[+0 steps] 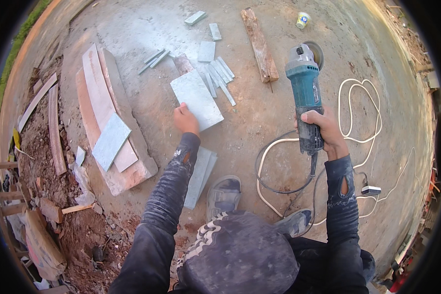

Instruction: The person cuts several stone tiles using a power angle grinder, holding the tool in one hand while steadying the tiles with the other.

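Dust-coated concrete (247,142) spreads beneath a worker whose left hand (186,119) curls at the near-left edge of a pale stone tile (197,97), its grip underneath hidden; the right hand (324,126) wraps firmly around a teal angle grinder (304,83), right of the tile. Loosely pinned, the tile could slip or kick under the disc (318,55); looped cream cable (285,140) near the sandals (224,195) could snag a foot. Farther out sits a small cup (303,20), contents indiscernible.

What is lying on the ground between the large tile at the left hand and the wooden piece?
In the head view, several narrow pale strips lie there, closer to the tile at the left hand than to the wooden piece.
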Tool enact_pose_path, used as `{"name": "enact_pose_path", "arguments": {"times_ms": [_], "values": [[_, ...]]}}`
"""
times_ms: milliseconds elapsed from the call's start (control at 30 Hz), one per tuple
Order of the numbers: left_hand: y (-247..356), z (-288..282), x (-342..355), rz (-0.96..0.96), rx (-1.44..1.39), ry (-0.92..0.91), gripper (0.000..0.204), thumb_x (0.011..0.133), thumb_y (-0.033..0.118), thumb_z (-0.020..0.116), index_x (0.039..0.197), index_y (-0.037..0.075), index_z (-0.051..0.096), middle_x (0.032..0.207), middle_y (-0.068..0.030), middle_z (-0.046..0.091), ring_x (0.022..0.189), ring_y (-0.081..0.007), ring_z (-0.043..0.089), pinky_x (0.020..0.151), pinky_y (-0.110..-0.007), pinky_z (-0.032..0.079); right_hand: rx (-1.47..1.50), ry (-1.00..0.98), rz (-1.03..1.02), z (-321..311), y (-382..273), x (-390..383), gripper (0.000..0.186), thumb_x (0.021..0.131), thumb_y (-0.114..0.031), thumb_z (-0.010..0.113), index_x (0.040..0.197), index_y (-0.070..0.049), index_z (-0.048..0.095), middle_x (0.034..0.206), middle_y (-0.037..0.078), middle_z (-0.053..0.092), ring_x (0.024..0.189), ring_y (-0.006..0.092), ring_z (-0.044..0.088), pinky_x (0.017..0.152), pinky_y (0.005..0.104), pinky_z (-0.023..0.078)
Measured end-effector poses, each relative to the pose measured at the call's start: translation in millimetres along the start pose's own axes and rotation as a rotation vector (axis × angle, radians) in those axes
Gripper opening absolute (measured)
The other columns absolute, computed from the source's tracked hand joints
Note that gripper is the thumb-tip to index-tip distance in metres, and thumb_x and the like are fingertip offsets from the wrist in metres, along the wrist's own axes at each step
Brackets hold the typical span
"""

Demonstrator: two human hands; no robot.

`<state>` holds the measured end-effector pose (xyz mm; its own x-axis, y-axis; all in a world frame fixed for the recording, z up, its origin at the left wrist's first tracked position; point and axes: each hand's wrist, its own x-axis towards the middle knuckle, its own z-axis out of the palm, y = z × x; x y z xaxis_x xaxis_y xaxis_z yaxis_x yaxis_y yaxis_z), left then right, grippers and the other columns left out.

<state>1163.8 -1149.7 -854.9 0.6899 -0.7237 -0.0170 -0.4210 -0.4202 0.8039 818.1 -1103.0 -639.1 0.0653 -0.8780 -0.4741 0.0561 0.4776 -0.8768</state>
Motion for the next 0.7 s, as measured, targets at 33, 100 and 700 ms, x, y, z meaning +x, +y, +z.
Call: {"name": "enact_pose_path", "arguments": {"times_ms": [33,100,700], "values": [[4.3,1.9,-4.4,0.016,0.000,0.000,0.035,0.097,0.032,0.054,0.086,-0.001,0.062,0.084,-0.0205,0.066,0.077,-0.0369,0.062,0.073,-0.046,0.047,-0.010,-0.015,0.007,0.1,0.1,3.1,0.035,0.074,-0.017,0.073,0.100,0.001,0.057,0.081,0.007,0.062,0.067,0.0150,0.064,0.059,0.0275,0.054],[11.4,5.8,-7.5,0.009,0.004,-0.005,0.034,0.096,0.032,0.056,0.087,0.000,0.062,0.084,-0.0192,0.066,0.077,-0.0355,0.063,0.073,-0.045,0.047,-0.025,-0.033,0.014,4.3,-1.0,11.0,0.035,0.073,-0.017,0.072,0.099,0.000,0.057,0.081,0.007,0.062,0.067,0.0146,0.064,0.059,0.0276,0.053],[-9.7,-60.4,-3.5,-0.241,-0.182,-0.833,0.033,0.089,0.017,0.071,0.107,-0.010,0.062,0.093,-0.0113,0.069,0.082,-0.0178,0.068,0.070,-0.025,0.049,-0.189,-0.292,-0.031,100.7,53.4,49.0,0.037,0.067,-0.022,0.074,0.093,0.000,0.060,0.080,0.007,0.062,0.070,0.0159,0.060,0.063,0.0294,0.048]]}}
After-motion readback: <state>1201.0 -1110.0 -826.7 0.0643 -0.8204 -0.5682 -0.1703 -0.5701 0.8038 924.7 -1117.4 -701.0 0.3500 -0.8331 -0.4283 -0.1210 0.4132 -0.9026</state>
